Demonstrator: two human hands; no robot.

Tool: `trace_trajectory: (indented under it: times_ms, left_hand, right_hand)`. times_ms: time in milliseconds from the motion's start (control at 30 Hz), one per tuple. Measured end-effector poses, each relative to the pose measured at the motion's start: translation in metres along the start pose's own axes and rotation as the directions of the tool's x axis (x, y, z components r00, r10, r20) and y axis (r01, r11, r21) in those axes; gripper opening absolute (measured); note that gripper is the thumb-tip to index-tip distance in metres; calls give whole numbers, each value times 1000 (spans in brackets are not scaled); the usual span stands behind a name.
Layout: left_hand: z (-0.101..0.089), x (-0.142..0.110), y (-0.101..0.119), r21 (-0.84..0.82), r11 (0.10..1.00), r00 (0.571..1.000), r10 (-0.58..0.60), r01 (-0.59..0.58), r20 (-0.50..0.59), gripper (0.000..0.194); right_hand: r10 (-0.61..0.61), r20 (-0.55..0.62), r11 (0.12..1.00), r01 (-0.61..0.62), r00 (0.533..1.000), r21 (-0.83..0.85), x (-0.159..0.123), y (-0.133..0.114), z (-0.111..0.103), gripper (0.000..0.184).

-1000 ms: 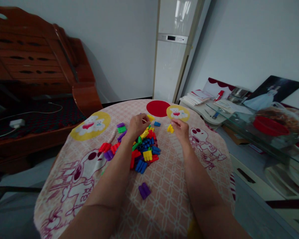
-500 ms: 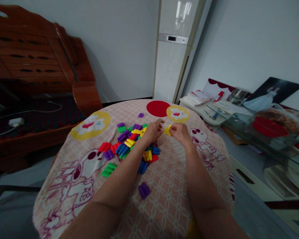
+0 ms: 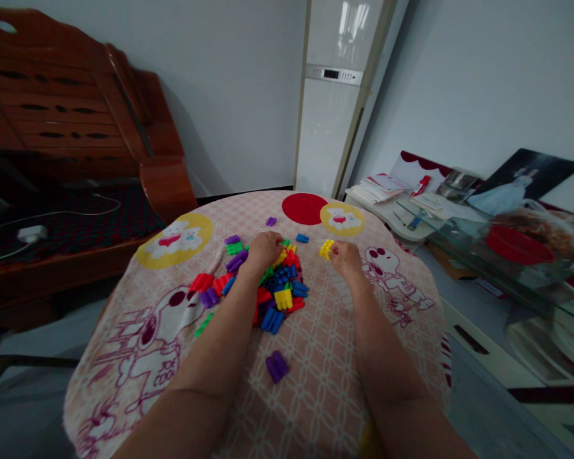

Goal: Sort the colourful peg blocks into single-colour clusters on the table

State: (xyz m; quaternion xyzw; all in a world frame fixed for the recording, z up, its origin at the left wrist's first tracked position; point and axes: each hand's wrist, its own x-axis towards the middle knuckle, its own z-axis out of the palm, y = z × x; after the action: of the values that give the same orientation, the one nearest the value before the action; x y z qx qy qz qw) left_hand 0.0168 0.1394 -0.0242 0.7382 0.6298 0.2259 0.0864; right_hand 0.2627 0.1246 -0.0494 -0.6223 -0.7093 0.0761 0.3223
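Note:
My right hand [image 3: 347, 259] pinches a yellow building block [image 3: 326, 248] by its right side, held low over the far part of the tablecloth with its round studs showing. Over the far side of a heap of coloured plastic blocks [image 3: 280, 278] is my left hand [image 3: 264, 248], its fingers curled down among green and yellow pieces. What those fingers grip is hidden. Between the two hands, a blue block [image 3: 302, 238] lies by itself. A purple block [image 3: 277, 366] rests nearer to me, and a small purple one [image 3: 271, 221] sits beyond the heap.
A patterned cloth [image 3: 325, 357] covers the round table. On the right, a glass shelf [image 3: 463, 252] carries a red bowl [image 3: 519, 244] and a plastic bag. A wooden bench [image 3: 67, 146] stands left, and a tall white appliance [image 3: 328, 127] behind the table.
My left hand has moved left, away from my right hand, onto the heap. The blue block between the hands now shows. In my right hand the yellow block has turned, studs in view.

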Motion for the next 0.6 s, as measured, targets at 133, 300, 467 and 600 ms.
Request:
trace_trajectory:
  times_ms: [133, 300, 467, 600]
  left_hand:
    - [-1, 1, -5, 58, 997, 997, 54, -58, 57, 22]
    - [-21, -1, -18, -35, 996, 975, 93, -88, 203, 35]
    - [-36, -9, -14, -203, 966, 951, 207, -162, 228, 28]
    - [-32, -9, -4, -156, 977, 944, 185, -146, 274, 21]
  right_hand:
    - [-1, -57, 998, -3, 998, -70, 0, 1, -4, 10]
    - [-13, -64, 999, 11, 998, -40, 1, -5, -11, 15]
    - [-30, -71, 999, 32, 997, 23, 0, -10, -10, 15]
    - [-36, -90, 995, 44, 995, 93, -1, -13, -11, 14]
